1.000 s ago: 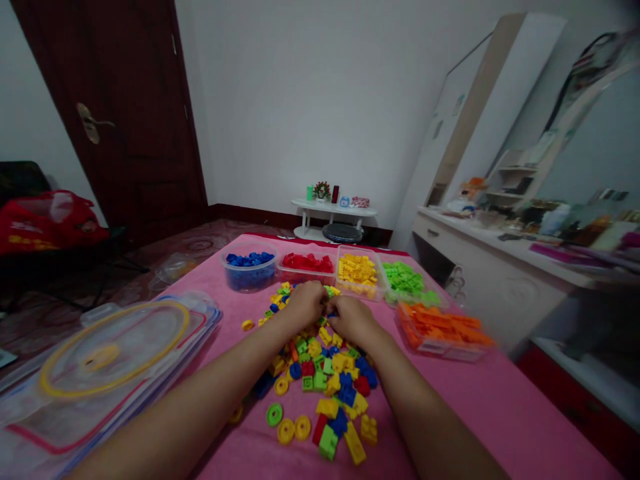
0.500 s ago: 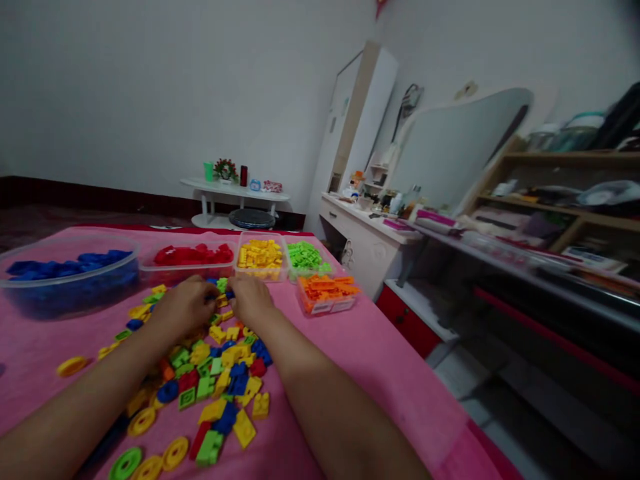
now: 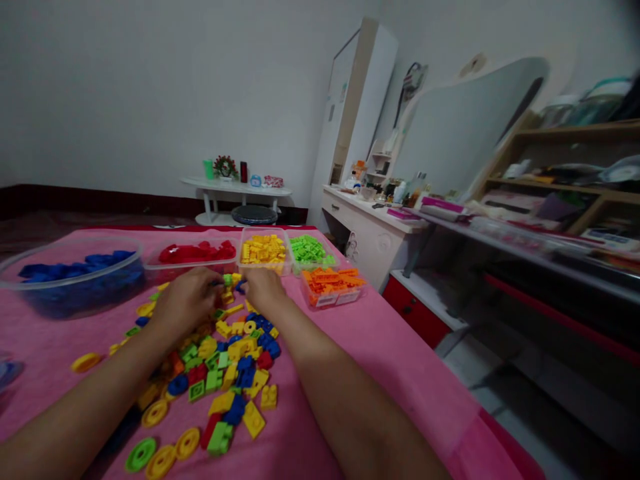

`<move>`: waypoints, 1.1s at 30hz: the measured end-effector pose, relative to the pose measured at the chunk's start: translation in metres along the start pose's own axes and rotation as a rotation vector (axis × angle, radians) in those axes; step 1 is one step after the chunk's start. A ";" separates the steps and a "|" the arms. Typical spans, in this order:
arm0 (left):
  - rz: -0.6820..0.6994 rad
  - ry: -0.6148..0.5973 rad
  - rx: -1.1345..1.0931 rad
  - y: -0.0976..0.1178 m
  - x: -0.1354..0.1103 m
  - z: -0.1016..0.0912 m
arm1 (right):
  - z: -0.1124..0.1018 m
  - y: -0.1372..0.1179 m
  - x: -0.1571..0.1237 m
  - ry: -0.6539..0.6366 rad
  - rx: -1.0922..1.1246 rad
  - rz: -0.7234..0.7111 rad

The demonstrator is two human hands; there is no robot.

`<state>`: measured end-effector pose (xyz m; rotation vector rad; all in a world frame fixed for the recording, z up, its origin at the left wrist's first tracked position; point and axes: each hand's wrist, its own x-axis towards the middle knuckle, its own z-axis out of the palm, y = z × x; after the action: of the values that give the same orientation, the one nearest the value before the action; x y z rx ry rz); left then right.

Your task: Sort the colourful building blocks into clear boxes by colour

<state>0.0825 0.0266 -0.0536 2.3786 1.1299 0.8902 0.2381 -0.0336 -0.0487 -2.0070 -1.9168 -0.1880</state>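
My left hand (image 3: 189, 298) is over the far part of a loose pile of plastic building blocks (image 3: 235, 357), its fingers curled together, with a bit of dark blue at the tips. Beside it, my right hand (image 3: 263, 288) reaches down with bent fingers close to a small blue block (image 3: 241, 287). What either hand grips is too small and too covered to make out. Yellow and green blocks (image 3: 229, 283) lie between the hands. The pile mixes yellow, green, blue and red pieces, with yellow rings (image 3: 188, 443) and a green ring (image 3: 141, 455) nearest me.
Behind the pile stand clear tubs of blue blocks (image 3: 75, 270), red blocks (image 3: 197, 252), yellow blocks (image 3: 264, 249) and green blocks (image 3: 307, 249). An orange-block box (image 3: 333, 288) is at the right. All rest on a pink cloth (image 3: 360, 373). A white dresser (image 3: 375, 227) stands beyond.
The view has shifted slightly, so the tubs and blocks sit a little differently. Both hands stay at the far part of the pile, my right hand slightly further right.
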 end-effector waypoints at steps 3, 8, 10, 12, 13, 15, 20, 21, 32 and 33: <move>-0.144 0.014 -0.403 0.011 -0.001 -0.008 | -0.015 0.001 0.007 0.065 0.080 0.021; -0.713 -0.275 -1.475 0.031 -0.004 -0.019 | -0.043 -0.022 0.012 0.158 0.356 -0.095; -0.770 -0.378 -1.691 0.033 -0.005 -0.023 | -0.053 -0.030 0.008 0.121 0.453 -0.143; -0.769 -0.446 -1.777 0.032 -0.005 -0.026 | -0.062 -0.032 0.005 0.072 0.426 -0.149; -0.756 -0.463 -1.781 0.030 -0.004 -0.028 | -0.065 -0.029 0.003 0.032 0.371 -0.143; -0.724 -0.445 -1.744 0.026 -0.002 -0.031 | -0.071 -0.021 -0.001 -0.130 0.212 -0.132; -0.659 -0.365 -1.531 0.024 -0.002 -0.038 | -0.075 -0.016 -0.012 -0.646 -0.164 -0.068; -0.646 -0.344 -1.482 0.025 -0.002 -0.038 | -0.074 -0.020 -0.015 -0.665 -0.214 -0.067; -0.590 -0.363 -1.358 0.022 -0.004 -0.030 | -0.050 -0.031 -0.019 -0.623 -0.219 -0.199; -0.583 -0.367 -1.350 0.022 -0.005 -0.029 | -0.049 -0.029 -0.019 -0.621 -0.210 -0.197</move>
<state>0.0728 0.0113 -0.0220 0.9618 0.6235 0.6146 0.2153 -0.0675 -0.0053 -2.1826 -2.5663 0.2262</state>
